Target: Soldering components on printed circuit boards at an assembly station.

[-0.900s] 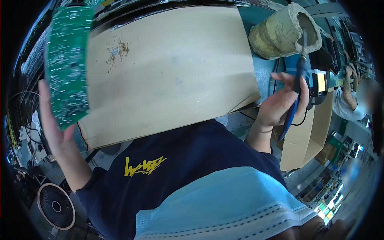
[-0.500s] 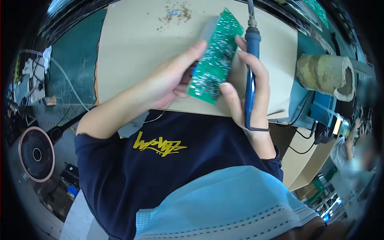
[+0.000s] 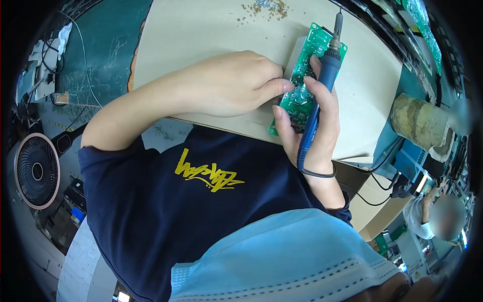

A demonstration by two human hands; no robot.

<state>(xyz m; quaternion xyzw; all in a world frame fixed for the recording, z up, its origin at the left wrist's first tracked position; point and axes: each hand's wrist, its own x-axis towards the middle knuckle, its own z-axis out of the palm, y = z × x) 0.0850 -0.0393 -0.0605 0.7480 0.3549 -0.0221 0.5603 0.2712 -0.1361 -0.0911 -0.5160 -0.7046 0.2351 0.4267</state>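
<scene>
A green circuit board (image 3: 300, 102) stands slanted over the tabletop, with a pale grey block (image 3: 296, 56) along its left edge. My right hand (image 3: 322, 118) grips the board between thumb and fingers. In the same hand rests a blue soldering iron (image 3: 328, 68), its metal tip pointing up and away, its cable looping at the wrist. My left hand (image 3: 246, 85) is closed, back of the hand up. Its thumb and curled forefinger press together at the board's left side; whatever they pinch is hidden.
Pale sheeting (image 3: 196, 35) covers the table, with brown crumbs (image 3: 264, 10) at its far side. To the right lies a stained, hollow cylinder (image 3: 420, 121). A fan (image 3: 36, 171) stands at the left. Another person (image 3: 422, 216) sits at far right.
My left hand has let go of the board's left edge and turned over, fingers curled against it. The board now shows a different face, and my right hand still holds it with the iron.
</scene>
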